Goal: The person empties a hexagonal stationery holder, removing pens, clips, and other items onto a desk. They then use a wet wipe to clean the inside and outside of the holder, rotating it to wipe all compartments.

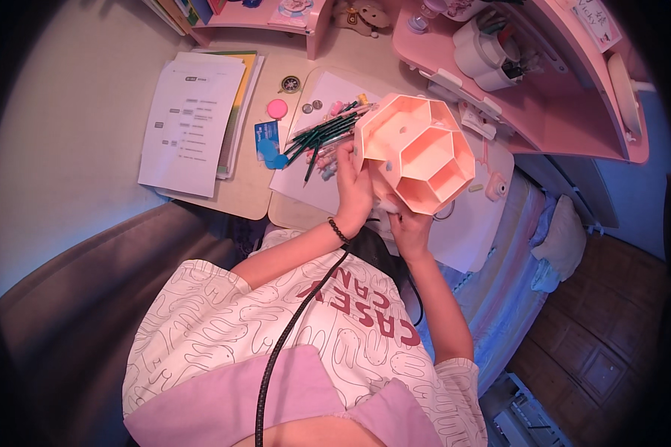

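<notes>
A pink multi-compartment desk organizer (pixel 388 142), with hexagon-like cells, is held up over the desk, its openings facing the camera. My left hand (pixel 355 187) grips its left side, thumb up along the wall. My right hand (pixel 411 229) is at its lower edge, with a white wad (pixel 387 205), perhaps tissue, at the fingers; part of this hand is hidden by the organizer. Left of the organizer, a pile of dark green pencils (pixel 327 131) lies with pink pens and erasers on a white sheet (pixel 291 181). The visible organizer cells hold no pens.
Stacked papers (pixel 195 128) lie at the left. Near the pencils are a compass (pixel 290 84), a pink round lid (pixel 277 109), coins (pixel 307 108) and a blue card (pixel 267 134). A pink shelf (pixel 570 112) with a white pen holder (pixel 483 53) stands at right. A black cable (pixel 291 324) crosses my front.
</notes>
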{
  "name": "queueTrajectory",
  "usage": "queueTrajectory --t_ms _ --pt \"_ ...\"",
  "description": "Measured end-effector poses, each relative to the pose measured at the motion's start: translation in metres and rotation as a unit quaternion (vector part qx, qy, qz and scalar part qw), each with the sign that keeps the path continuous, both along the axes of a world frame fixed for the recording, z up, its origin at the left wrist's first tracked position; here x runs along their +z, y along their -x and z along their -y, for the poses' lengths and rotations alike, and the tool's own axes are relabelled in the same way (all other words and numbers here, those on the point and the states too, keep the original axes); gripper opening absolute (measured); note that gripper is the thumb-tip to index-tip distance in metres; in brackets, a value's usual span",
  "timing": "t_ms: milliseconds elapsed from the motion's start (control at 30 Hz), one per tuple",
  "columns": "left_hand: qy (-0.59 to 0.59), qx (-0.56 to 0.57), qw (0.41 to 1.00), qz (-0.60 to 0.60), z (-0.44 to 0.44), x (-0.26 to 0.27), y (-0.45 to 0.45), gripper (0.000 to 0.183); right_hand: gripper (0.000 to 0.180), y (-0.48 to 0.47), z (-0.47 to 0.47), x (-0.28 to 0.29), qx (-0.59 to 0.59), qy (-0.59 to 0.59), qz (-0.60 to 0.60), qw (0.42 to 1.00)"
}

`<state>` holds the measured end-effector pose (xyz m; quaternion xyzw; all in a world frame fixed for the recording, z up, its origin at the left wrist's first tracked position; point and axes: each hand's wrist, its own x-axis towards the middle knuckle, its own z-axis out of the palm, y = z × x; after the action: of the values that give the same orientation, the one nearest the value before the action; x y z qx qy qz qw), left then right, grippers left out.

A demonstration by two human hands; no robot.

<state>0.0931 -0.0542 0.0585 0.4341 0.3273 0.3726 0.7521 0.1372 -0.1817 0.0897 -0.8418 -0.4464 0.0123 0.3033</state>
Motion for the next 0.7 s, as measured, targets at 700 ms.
queueTrajectory --t_ms 700 --pt "-0.145 0.052 0.983 -0.105 -0.027 0.009 0.003 0.043 0.027 -0.018 0.051 0.01 -0.129 -0.055 -0.034 0.99"
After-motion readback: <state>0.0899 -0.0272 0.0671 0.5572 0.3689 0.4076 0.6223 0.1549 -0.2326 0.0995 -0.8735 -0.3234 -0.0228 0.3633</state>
